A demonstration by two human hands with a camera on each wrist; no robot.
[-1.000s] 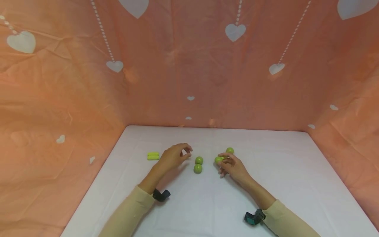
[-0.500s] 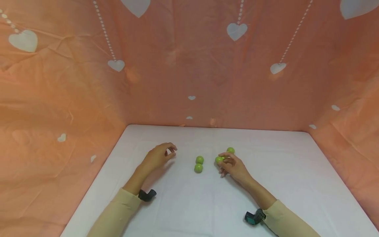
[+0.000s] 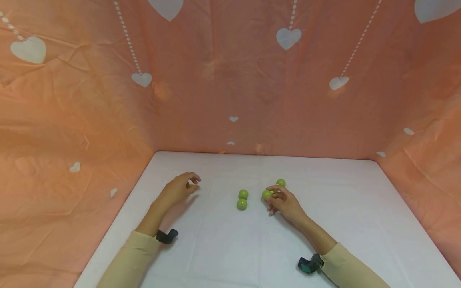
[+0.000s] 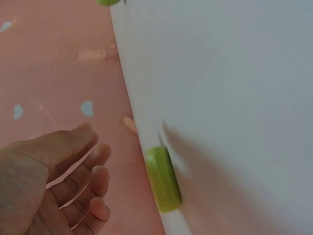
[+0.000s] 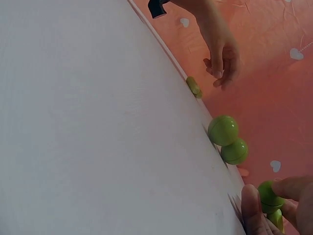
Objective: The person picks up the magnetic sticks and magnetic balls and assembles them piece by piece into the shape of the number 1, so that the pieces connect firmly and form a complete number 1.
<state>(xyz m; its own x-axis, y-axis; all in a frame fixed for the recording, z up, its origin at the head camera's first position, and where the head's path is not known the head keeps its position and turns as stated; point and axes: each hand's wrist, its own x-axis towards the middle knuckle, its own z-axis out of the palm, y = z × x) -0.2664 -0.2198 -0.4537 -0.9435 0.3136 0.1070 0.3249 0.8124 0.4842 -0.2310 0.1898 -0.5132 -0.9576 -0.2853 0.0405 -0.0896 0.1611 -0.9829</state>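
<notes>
beige cloth sleeves (image 3: 129,258) reach in over the smooth white surface (image 3: 230,252), a boxy black device (image 3: 167,236) at each wrist. the right hand (image 3: 287,205) has a narrow grip, pinching a glossy green ball (image 3: 266,194) with a yellow-green piece (image 5: 276,219) just beside it. between the hands, two round balls (image 3: 242,204) touch each other. the left hand (image 3: 175,189) has its grip loosely parted, fingers bent, near stubby cylinders (image 4: 163,180), one finely ridged. a further sphere (image 3: 281,182) lies past the right hand, and creased orange fabric (image 3: 223,80) printed with pale hearts (image 3: 289,39) hangs behind.
</notes>
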